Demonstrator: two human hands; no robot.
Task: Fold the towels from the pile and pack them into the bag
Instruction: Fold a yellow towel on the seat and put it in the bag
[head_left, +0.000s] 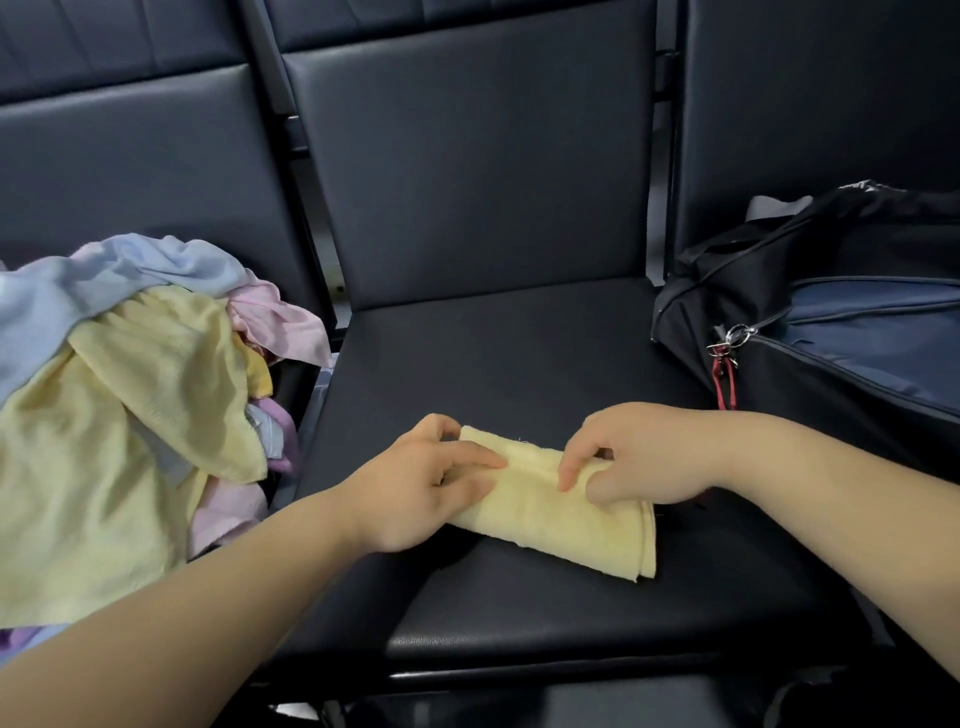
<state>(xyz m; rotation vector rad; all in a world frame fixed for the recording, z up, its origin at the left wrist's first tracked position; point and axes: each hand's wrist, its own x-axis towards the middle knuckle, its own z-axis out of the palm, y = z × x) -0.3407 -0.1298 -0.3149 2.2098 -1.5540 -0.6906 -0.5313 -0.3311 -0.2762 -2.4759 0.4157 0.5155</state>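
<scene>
A folded yellow towel (561, 519) lies on the middle seat (519, 358), between the pile (130, 395) at left and the bag (841, 332) at right. The left hand (426, 486) pinches its left end between thumb and fingers. The right hand (641, 457) pinches its upper layer near the middle.

A row of dark padded seats (493, 364) with upright backrests (467, 171), fronted by what seems a metal rail (519, 674).

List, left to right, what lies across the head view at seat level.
pile of towels → left hand → folded yellow towel → right hand → bag
</scene>
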